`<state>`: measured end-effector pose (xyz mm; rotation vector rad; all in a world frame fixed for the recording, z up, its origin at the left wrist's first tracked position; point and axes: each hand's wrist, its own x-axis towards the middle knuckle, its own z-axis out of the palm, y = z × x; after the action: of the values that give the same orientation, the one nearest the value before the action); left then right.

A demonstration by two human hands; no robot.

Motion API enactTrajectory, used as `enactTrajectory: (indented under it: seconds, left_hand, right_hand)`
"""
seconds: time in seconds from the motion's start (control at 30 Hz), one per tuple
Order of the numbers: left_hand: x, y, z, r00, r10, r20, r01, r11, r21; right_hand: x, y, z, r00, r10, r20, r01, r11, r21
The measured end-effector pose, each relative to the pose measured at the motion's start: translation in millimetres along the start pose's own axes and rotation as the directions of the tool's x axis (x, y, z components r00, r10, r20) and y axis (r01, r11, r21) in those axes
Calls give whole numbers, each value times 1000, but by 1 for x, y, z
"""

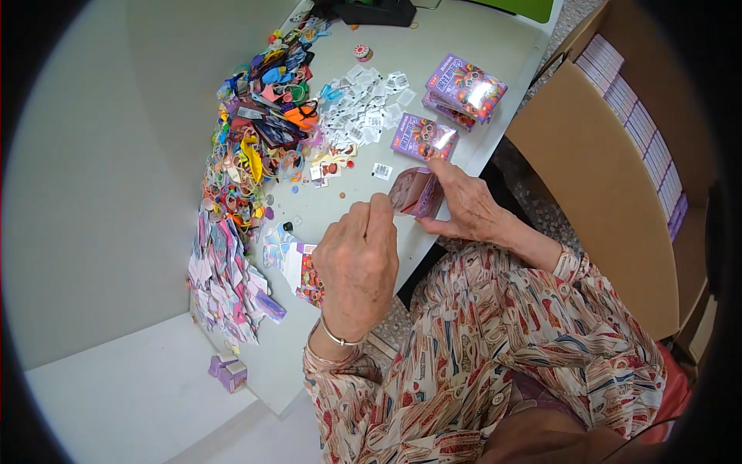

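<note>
My right hand (471, 204) grips a small purple cardboard box (430, 196) near the table's front edge, thumb below and fingers over the top. The box's open end faces left. My left hand (357, 263) is closed just left of that opening, fingers curled together with the knuckles up; whatever they may pinch is hidden. Just beyond the held box lies a closed purple printed box (423, 139). Under and beside my left hand rests another printed carton (309, 277), partly covered by the hand. A small white printed square (381, 171) lies by the held box.
Along the wall runs a heap of small colourful trinkets (255, 155), with a pile of pink and white paper pieces (232, 278) nearer me. White printed squares (363, 108) are scattered mid-table. Stacked purple boxes (468, 85) sit far right. A large carton (595, 162) holding packed boxes stands right.
</note>
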<state>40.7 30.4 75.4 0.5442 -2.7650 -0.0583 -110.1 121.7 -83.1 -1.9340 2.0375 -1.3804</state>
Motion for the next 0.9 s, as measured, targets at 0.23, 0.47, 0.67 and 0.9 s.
enactTrajectory:
  seconds: [0.23,0.47,0.67,0.9]
  left_hand:
    - [4,0,-6,1000,11,-3,-10,998,56]
    - [3,0,-5,1000,-9,29,7,998,63]
    - [3,-3,-3,998,-13,64,9,998,66]
    - [17,-16,-7,998,0,61,4,998,-68]
  right_hand:
    - [-4,1,3,998,60,-15,-59,996,73]
    - [0,-4,-4,996,-86,-13,86,996,-26]
    - [3,-10,-10,996,19,88,-17,1000,-22]
    - [2,-7,-9,999,-23,30,24,999,-26]
